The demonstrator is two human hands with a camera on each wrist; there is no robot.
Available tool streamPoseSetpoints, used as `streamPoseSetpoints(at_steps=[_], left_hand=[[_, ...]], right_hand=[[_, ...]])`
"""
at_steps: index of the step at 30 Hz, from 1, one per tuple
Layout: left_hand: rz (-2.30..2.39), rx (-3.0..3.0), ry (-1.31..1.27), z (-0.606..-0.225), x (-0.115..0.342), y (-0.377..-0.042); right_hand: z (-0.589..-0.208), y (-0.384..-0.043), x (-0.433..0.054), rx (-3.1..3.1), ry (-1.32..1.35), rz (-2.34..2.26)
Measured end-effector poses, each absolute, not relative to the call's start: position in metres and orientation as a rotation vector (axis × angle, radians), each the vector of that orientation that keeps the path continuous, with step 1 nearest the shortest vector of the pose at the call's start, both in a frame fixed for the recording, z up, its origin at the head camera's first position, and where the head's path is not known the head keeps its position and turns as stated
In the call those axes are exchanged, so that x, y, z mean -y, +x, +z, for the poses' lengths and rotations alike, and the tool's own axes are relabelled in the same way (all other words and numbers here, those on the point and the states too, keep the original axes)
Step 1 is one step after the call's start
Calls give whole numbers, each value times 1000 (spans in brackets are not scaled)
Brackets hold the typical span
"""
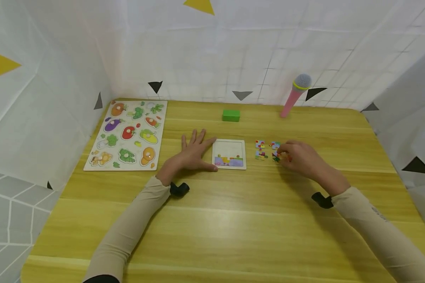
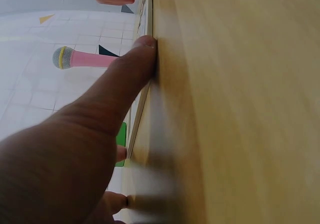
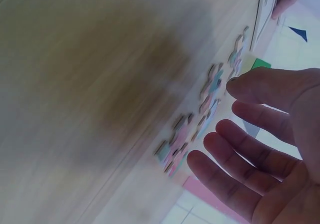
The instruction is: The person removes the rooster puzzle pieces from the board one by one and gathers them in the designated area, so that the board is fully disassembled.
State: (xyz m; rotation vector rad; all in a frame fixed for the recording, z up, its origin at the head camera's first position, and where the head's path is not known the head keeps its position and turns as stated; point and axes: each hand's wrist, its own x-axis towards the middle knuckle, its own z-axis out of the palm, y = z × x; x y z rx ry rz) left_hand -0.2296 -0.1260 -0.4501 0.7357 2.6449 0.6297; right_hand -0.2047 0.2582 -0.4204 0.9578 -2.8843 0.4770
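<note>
A small white-bordered puzzle tray (image 1: 228, 148) lies mid-table, a strip of purple and yellow pieces (image 1: 229, 161) along its near edge. My left hand (image 1: 191, 154) is spread at its left side, thumb by the near corner and index finger by the far one. In the left wrist view the thumb (image 2: 120, 79) lies along the tray's edge. Loose colourful jigsaw pieces (image 1: 260, 149) lie right of the tray. Over the rightmost of them hovers my right hand (image 1: 301, 157). In the right wrist view its fingers bend loosely beside the pieces (image 3: 175, 141), with nothing between them.
At the left lies a vegetable peg-puzzle board (image 1: 134, 135). A green block (image 1: 231, 115) sits behind the tray, and a pink toy microphone (image 1: 294, 96) stands at the back right. White patterned cloth (image 1: 198, 59) hangs behind the wooden table (image 1: 219, 228).
</note>
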Motion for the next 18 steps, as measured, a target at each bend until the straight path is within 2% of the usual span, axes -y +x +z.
streamPoseSetpoints(at_steps=[18], left_hand=[[636, -2647, 737, -450, 126, -229]], right_hand=[[-419, -209, -205, 2879, 1025, 554]])
